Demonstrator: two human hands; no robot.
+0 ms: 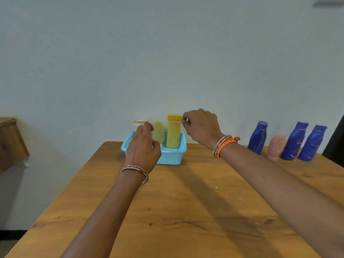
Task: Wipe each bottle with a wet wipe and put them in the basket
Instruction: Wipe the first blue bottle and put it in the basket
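A light blue basket (170, 157) stands at the far middle of the wooden table (186, 211). Upright in it are a yellow bottle (173, 135) with an orange cap, a pale yellow rounded bottle (158, 133) and a white jar (140, 122) with an orange rim. My right hand (202, 127) is beside the yellow bottle's cap, its curled thumb and forefinger pinching the cap's right edge. My left hand (143, 148) hovers over the basket's front left with its fingers curled; a sliver of white, seemingly the wet wipe (152, 146), shows under them.
Three blue bottles (257, 137) (294, 141) (312, 143) and a pink bottle (276, 147) stand in a row at the table's far right, against the wall. A wooden cabinet (11, 142) is off the table to the left. A dark object (336, 140) is at the right edge.
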